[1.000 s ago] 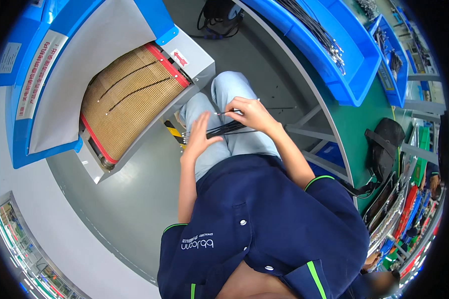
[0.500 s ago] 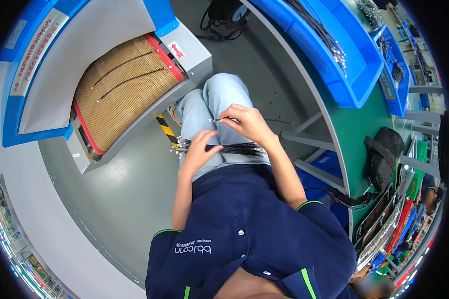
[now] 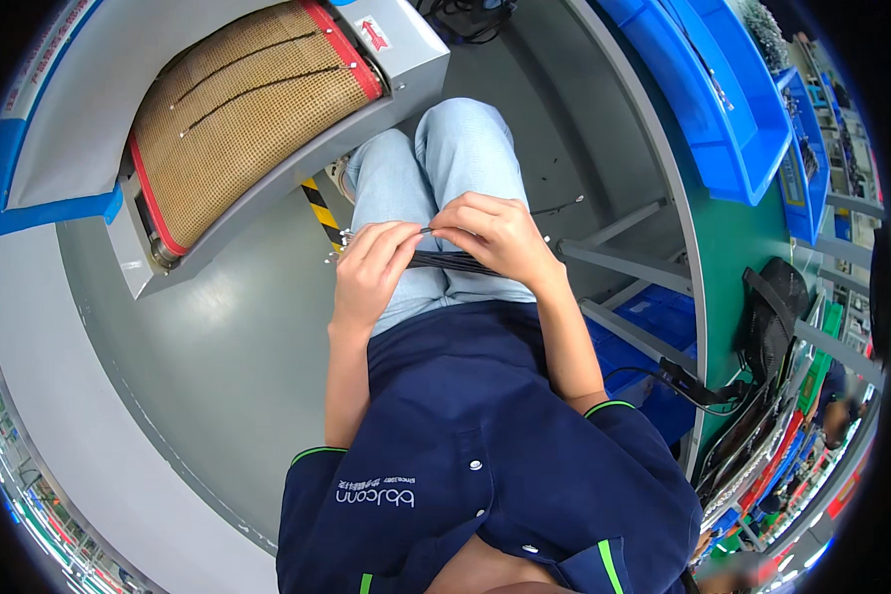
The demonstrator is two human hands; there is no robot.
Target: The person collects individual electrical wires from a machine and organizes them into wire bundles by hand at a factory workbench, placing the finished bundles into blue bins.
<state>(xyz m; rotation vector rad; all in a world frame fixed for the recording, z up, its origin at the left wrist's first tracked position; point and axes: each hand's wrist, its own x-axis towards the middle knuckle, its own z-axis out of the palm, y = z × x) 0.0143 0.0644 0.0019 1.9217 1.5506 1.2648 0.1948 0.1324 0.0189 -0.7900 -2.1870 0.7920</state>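
Above my lap, my left hand (image 3: pixel 371 265) and my right hand (image 3: pixel 497 238) come close together, fingers closed on one thin black cable. Between the fingertips a short piece of it shows. Its far part (image 3: pixel 561 206) sticks out to the right of my right hand and ends in a small white connector. Below lies a bundle of black cables (image 3: pixel 455 261) across my thighs, with white ends peeking out past my left hand. My fingers hide the cable's other end.
At the upper left is a machine with a brown mesh conveyor belt (image 3: pixel 257 104) edged in red, carrying two black cables. To the right stands a green-topped table (image 3: pixel 715 247) with blue bins (image 3: pixel 738 163) and a black bag (image 3: pixel 777 297). Blue crates (image 3: pixel 643 322) sit beneath it.
My left hand has risen from over the bundle and closed on the cable beside my right hand. The view has shifted, so the belt and bins appear higher.
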